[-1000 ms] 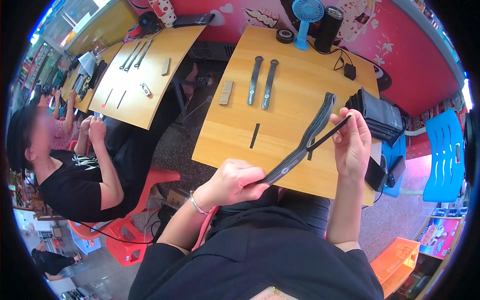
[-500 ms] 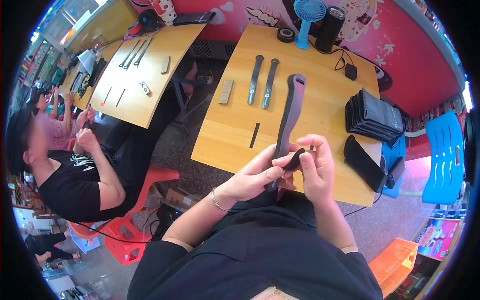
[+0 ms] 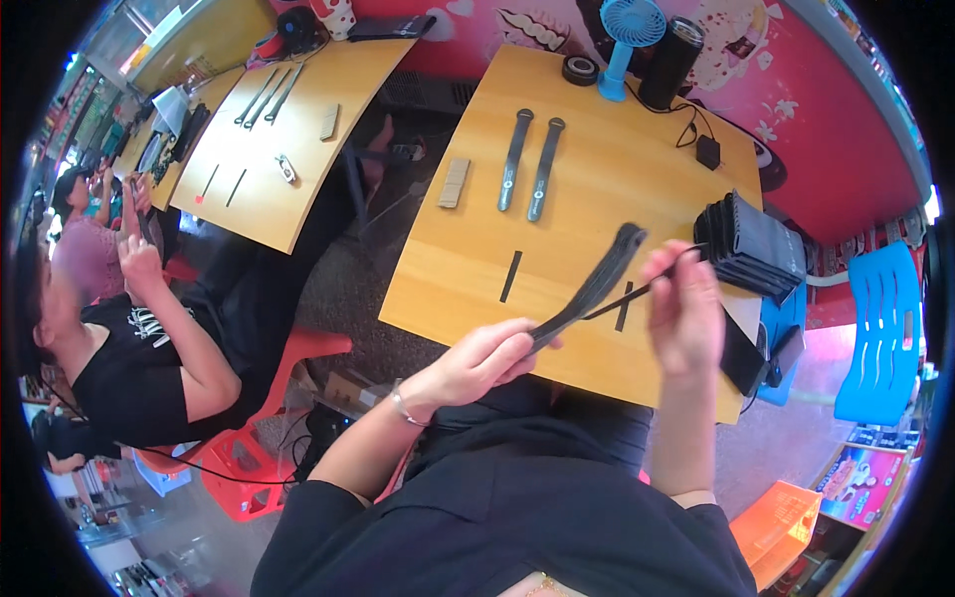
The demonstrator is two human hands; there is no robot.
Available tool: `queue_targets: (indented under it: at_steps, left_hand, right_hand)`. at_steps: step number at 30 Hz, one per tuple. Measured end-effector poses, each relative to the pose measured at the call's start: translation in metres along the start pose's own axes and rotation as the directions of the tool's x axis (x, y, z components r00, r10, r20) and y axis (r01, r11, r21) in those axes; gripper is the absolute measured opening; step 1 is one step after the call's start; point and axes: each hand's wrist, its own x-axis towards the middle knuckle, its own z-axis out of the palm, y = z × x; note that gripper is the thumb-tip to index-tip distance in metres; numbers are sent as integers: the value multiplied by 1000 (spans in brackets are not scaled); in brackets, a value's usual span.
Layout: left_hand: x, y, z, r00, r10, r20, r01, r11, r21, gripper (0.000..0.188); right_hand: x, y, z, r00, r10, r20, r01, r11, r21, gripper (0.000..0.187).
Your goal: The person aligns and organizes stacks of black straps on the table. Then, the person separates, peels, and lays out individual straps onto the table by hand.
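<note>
My left hand [image 3: 487, 356] is closed round the lower end of a bundle of dark grey straps [image 3: 599, 281], which slants up to the right over the table's front part. The layers show edge-on. From the bundle a single thin black strap [image 3: 629, 297] stretches to the right, its far end pinched in the fingers of my right hand [image 3: 688, 316], which is slightly blurred. Two grey straps with slotted ends [image 3: 514, 164] lie side by side farther back. Short black strips [image 3: 510, 277] are on the tabletop, one left of the bundle and one beneath the thin strap.
A brown cardboard piece [image 3: 454, 183] lies at the table's left. Folded black pouches [image 3: 753, 244] are stacked on the right edge. A blue fan [image 3: 632, 25], black cylinder [image 3: 673, 65] and tape roll [image 3: 580, 70] stand at the back. A co-worker [image 3: 159, 363] sits left at another table.
The strap bundle has tipped from upright to slanting right. My right hand has moved away from my left, up and right, drawing one strap's end out.
</note>
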Motion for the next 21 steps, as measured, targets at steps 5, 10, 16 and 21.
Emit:
queue_targets:
  at_steps: [5,10,16,21]
  left_hand:
    - [-47,9,-46,984,-170,-44,174,975,141,32]
    - [-85,-29,-102,954,-146,-261,95,975,-199,33]
    - [-34,-29,-82,946,69,-316,-258,750,-609,28]
    - [-14,-30,-72,946,39,-323,-262,680,-685,30]
  right_hand:
    - [48,-96,-59,897,-435,-81,442,882,163,26]
    - [99,-99,-35,847,-531,34,523,820,-232,22]
    - [189,-3,-46,851,-510,128,465,616,-636,17]
    - [190,67,-72,872,-433,228,391,336,-857,19]
